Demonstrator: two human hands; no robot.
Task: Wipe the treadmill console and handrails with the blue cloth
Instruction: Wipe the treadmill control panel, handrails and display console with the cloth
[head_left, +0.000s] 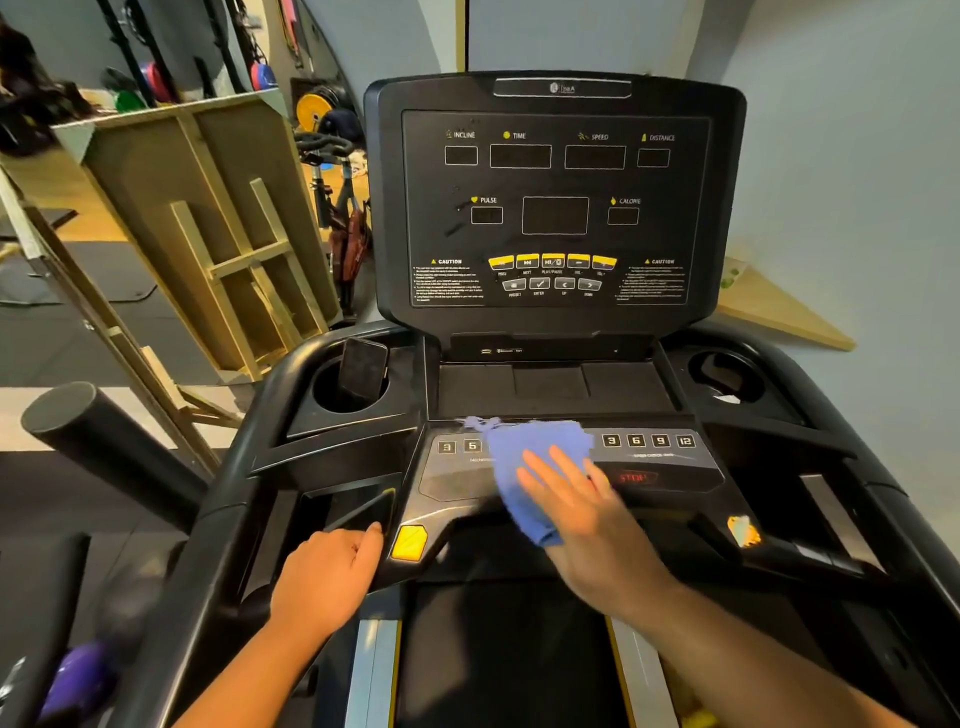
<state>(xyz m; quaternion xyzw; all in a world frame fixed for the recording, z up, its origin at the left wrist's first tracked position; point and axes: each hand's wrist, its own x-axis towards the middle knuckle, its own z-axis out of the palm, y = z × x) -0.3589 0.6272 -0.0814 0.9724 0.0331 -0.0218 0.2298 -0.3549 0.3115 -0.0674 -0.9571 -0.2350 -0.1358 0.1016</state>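
Observation:
The black treadmill console (556, 208) stands upright ahead, its displays dark. Below it lies the lower button panel (660, 457) with numbered keys and a red STOP label. The blue cloth (519, 457) is spread over the middle of that panel, and my right hand (582, 509) lies flat on it, fingers stretched, pressing it down. My left hand (327, 577) grips the left front handrail (358, 504) beside a yellow button (409, 543). The right handrail (826, 551) runs off to the lower right.
A dark phone (362, 369) stands in the left cup holder; the right cup holder (727, 376) holds a bit of something white. A wooden frame (208, 228) and an exercise bike (337, 208) stand at the left. A purple object (78, 680) lies at the bottom left.

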